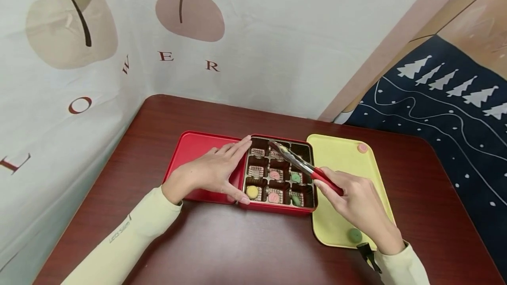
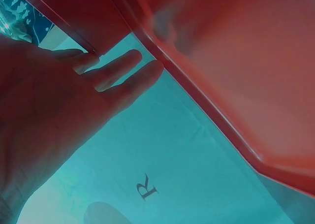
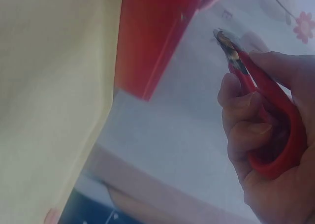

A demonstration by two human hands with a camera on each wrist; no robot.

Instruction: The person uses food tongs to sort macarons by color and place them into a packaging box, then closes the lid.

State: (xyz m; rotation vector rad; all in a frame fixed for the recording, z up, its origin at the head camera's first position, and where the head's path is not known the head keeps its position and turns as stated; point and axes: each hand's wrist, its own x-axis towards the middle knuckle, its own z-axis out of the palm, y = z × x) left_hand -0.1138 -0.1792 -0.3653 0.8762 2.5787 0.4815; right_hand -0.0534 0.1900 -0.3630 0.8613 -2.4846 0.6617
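Note:
A red tin point(image 1: 277, 210) with a dark divided insert holds a yellow macaron-like round sweet point(image 1: 251, 191) and several pink and green ones. My left hand point(image 1: 214, 166) lies at the tin's left rim, fingers extended and thumb along the front left corner. Red-handled metal tongs point(image 1: 298, 162) are gripped in my right hand point(image 1: 352, 195), above the tin's right side. Their tips reach over the back middle compartment; I cannot tell whether they pinch anything. In the right wrist view, curled fingers wrap the red handle point(image 3: 290, 150).
The red lid point(image 1: 198, 148) lies left of the tin, partly under my left forearm. To the right, a yellow tray point(image 1: 328, 157) carries a pink round sweet point(image 1: 362, 147) at its far corner and a green one point(image 1: 355, 235) near the front. Printed cloth point(image 1: 269, 56) hangs behind the table.

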